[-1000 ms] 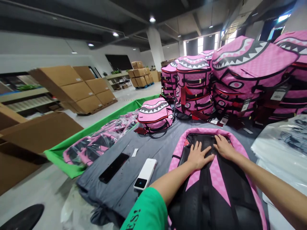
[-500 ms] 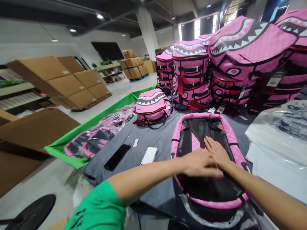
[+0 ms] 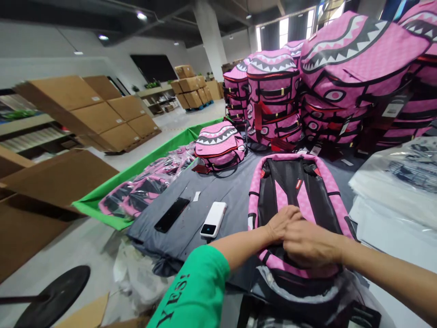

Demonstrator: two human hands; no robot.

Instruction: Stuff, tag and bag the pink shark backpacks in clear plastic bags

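Observation:
A pink and black backpack (image 3: 305,202) lies with its back panel and shoulder straps up on the grey-covered table. A clear plastic bag (image 3: 273,283) is bunched around its lower end. My left hand (image 3: 285,222) and my right hand (image 3: 309,241) meet over the lower part of the straps. The fingers of both are curled in close together. Whatever lies between them is hidden, and my right hand partly covers the left fingertips. A small red label (image 3: 298,183) shows on a strap above the hands.
Pink shark-mouth backpacks (image 3: 273,82) are stacked at the back, with a single smaller one (image 3: 220,146) in front. To the left lie a black phone (image 3: 171,214), a white power bank (image 3: 214,220) and a green-edged bin (image 3: 112,189) of bagged backpacks. Plastic bags (image 3: 406,182) are piled right.
My hands have drawn down from the middle of the back panel to the lower straps, and their fingers have curled in. The strap label and the power bank's display now show.

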